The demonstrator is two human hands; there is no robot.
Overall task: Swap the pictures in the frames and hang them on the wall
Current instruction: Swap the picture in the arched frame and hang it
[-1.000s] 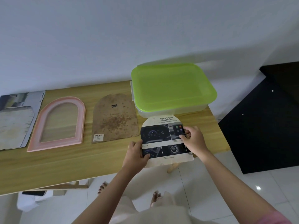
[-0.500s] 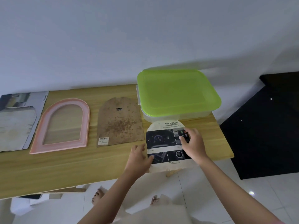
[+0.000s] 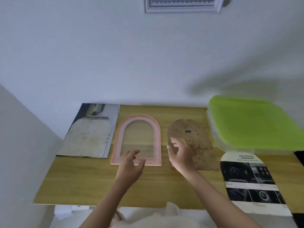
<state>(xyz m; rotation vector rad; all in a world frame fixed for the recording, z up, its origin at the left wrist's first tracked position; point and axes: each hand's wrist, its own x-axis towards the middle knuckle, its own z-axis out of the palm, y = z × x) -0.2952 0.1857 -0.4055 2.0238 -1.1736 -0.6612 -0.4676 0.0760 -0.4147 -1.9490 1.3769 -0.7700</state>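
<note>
An arched pink frame [image 3: 157,130] lies flat on the wooden table [image 3: 85,181], with no picture in it. My left hand [image 3: 130,167] hovers over its bottom edge, fingers apart, holding nothing. My right hand [image 3: 180,155] is open over the lower left of the brown arched backing board [image 3: 197,137]. An arched car-dashboard picture [image 3: 251,183] lies at the table's front right, overhanging the edge. A grey arched picture [image 3: 90,137] rests on a magazine at the left.
A clear box with a green lid [image 3: 253,122] stands at the back right. A white-framed picture [image 3: 181,4] hangs on the wall above. The magazine [image 3: 115,112] lies by the left wall. Pale cloth shows below the table's front edge.
Both hands let go of the car-dashboard picture, which now lies on the table's right. They moved left to the pink frame and backing board. The view swung left and up.
</note>
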